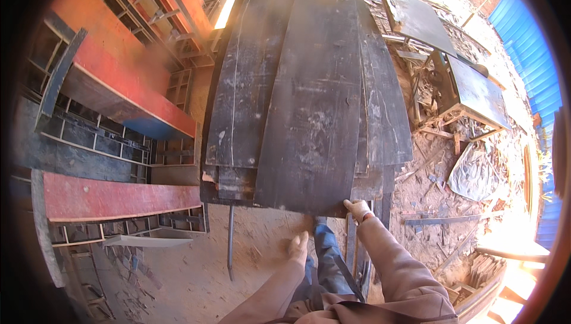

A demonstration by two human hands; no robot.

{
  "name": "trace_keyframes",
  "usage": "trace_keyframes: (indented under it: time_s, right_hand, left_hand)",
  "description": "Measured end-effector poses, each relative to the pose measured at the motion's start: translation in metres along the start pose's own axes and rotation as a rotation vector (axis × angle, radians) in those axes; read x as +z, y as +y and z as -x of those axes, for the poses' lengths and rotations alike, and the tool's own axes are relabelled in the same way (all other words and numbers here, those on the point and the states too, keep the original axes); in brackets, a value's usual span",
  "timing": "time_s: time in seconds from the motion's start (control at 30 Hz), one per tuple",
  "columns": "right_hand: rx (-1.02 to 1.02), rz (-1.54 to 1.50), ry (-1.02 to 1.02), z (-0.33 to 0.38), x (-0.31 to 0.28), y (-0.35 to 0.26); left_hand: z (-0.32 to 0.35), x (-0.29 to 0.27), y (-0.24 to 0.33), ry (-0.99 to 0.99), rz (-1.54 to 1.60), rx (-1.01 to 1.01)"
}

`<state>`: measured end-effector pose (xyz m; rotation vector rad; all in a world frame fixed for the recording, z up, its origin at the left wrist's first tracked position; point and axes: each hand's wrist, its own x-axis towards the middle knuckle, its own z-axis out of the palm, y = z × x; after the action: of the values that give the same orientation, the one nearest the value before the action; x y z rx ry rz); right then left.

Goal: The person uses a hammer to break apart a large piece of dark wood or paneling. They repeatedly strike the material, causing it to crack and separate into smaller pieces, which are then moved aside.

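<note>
A long dark board (315, 104) lies on top of a stack of similar worn black boards, its near end sticking out toward me. My right hand (358, 210) is closed on the near right corner of this board, thumb on the upper face. Below the stack's near edge, my left hand (298, 246) hangs free beside my leg, holding nothing that I can see; its fingers look loosely stretched. Under the top board, other dark boards (247, 104) show on both sides, scuffed with pale dust and scratches.
Red-topped panels with ribbed frames (119, 196) stand at the left. A metal leg (231, 243) rises from the dirt floor by the stack. To the right are a small table (476, 89), a plastic sheet (476, 172), wood scraps and a blue corrugated wall (529, 50).
</note>
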<state>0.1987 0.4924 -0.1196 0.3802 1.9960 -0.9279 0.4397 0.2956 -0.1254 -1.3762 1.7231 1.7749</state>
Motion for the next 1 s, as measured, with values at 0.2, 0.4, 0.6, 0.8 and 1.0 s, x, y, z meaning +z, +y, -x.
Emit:
trace_keyframes:
  time_s: [0.2,0.4,0.6,0.8,1.0]
  right_hand:
    - [-0.193,-0.087,-0.047,0.070,0.054,-0.014]
    - [-0.316,0.125,-0.164,0.154,0.155,-0.007]
    - [-0.414,-0.381,-0.155,0.192,0.067,-0.052]
    - [-0.745,-0.443,-0.010,0.153,-0.067,-0.182]
    - [-0.556,-0.038,-0.238,0.038,-0.090,-0.302]
  left_hand:
    - [0.021,0.028,0.035,-0.147,0.723,-0.193]
    - [0.001,-0.039,-0.038,-0.144,1.141,-0.009]
    - [0.045,-0.147,-0.142,0.345,0.973,-0.246]
    - [0.053,-0.184,-0.161,0.668,0.782,-0.527]
    - [0.064,-0.118,-0.117,0.896,0.708,-0.763]
